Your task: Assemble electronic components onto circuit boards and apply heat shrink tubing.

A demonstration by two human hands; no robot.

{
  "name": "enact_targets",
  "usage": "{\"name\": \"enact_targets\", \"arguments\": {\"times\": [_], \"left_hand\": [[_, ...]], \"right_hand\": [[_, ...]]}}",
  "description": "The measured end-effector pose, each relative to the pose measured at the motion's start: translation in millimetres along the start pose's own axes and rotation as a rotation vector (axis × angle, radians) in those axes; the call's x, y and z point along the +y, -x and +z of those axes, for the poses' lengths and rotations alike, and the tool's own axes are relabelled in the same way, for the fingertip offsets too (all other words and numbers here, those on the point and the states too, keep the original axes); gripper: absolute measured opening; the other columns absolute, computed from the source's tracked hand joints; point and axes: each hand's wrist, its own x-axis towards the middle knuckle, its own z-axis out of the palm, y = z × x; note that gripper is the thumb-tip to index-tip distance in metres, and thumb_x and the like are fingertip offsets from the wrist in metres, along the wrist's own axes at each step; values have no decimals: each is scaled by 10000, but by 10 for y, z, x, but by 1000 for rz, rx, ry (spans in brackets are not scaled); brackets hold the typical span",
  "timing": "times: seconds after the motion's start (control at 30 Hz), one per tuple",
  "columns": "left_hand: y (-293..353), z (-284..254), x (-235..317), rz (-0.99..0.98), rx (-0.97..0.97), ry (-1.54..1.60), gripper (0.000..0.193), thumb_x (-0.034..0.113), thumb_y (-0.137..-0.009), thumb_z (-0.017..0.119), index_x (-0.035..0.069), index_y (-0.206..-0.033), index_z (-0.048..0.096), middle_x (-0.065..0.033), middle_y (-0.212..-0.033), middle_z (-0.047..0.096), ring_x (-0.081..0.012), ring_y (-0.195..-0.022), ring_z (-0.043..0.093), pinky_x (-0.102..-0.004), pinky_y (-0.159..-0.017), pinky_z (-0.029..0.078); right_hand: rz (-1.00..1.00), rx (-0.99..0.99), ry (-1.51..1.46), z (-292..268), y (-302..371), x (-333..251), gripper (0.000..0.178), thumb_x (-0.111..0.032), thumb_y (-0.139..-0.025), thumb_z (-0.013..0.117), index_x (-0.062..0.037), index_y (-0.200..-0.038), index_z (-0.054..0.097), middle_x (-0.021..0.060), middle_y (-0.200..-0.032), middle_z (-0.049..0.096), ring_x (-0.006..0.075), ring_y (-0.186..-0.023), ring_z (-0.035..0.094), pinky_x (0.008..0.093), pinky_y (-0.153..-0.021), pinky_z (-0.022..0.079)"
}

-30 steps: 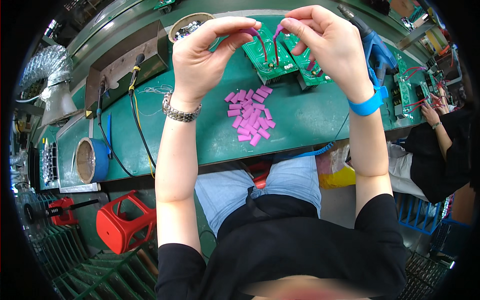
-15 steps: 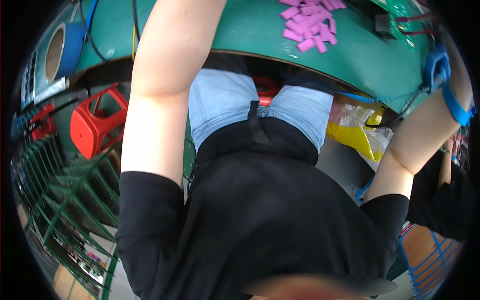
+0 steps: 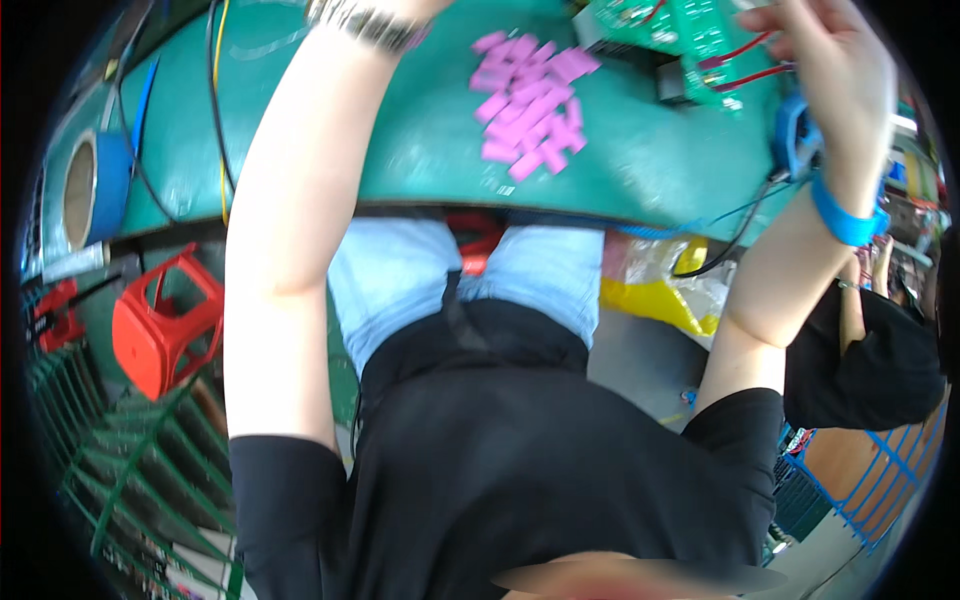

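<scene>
My right hand is at the upper right, bent over two red wires that run from a green circuit board. Its fingers are blurred and partly cut off by the top edge, so I cannot make out a grip. A blue band circles that wrist. My left hand reaches past the top edge beyond a metal watch strap; its fingers are out of sight. Between my arms, a loose heap of small pink pieces lies on the green table.
A blue tape roll and cables are on the left. Near the right wrist is a blue ring-shaped object. A red stool and green rack stand lower left. Another person works at the right.
The view has shifted, so the table and pink pieces appear lower and further left. My right hand, the left wrist and more of the circuit board have come into view.
</scene>
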Motion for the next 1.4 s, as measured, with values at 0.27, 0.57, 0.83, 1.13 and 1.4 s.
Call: {"name": "enact_targets", "arguments": {"times": [0.27,0.57,0.83,1.13,1.4], "left_hand": [[-66,-53,244,-98,-25,-240,162,-44,-812,642,22,-951,692,-67,-864,701,-139,-803,664,-257,-744,529],[-19,-33,147,-198,-44,-148,190,-46,-816,647,50,-968,708,-54,-855,703,-128,-814,651,-252,-749,522],[-93,-106,14,170,-177,-175,168,-48,-856,620,6,-1011,659,-89,-999,688,-150,-909,653,-263,-814,524],[-43,5,31,-38,-69,-62,149,4,-870,630,1,-1016,658,-75,-961,688,-141,-878,653,-253,-782,526],[-18,-26,18,33,-158,-246,152,12,-870,634,11,-1019,659,-67,-954,690,-126,-893,655,-240,-779,527]], "right_hand": [[141,-97,-95,-81,-75,-145,149,-119,-863,640,22,-909,632,63,-742,672,86,-569,597,211,-531,474],[97,-128,39,-100,-120,-7,192,-190,-900,640,-37,-1016,643,13,-808,678,66,-670,639,176,-526,442],[46,-114,-14,-80,-117,74,189,-177,-891,656,-31,-1010,642,26,-797,677,74,-657,634,187,-544,459],[15,-120,15,-91,-118,59,185,-183,-898,647,-35,-1009,639,27,-770,676,73,-642,640,193,-538,466],[24,-128,15,-95,-111,62,193,-189,-902,643,-31,-1012,633,28,-778,679,73,-640,641,195,-546,471]]}}
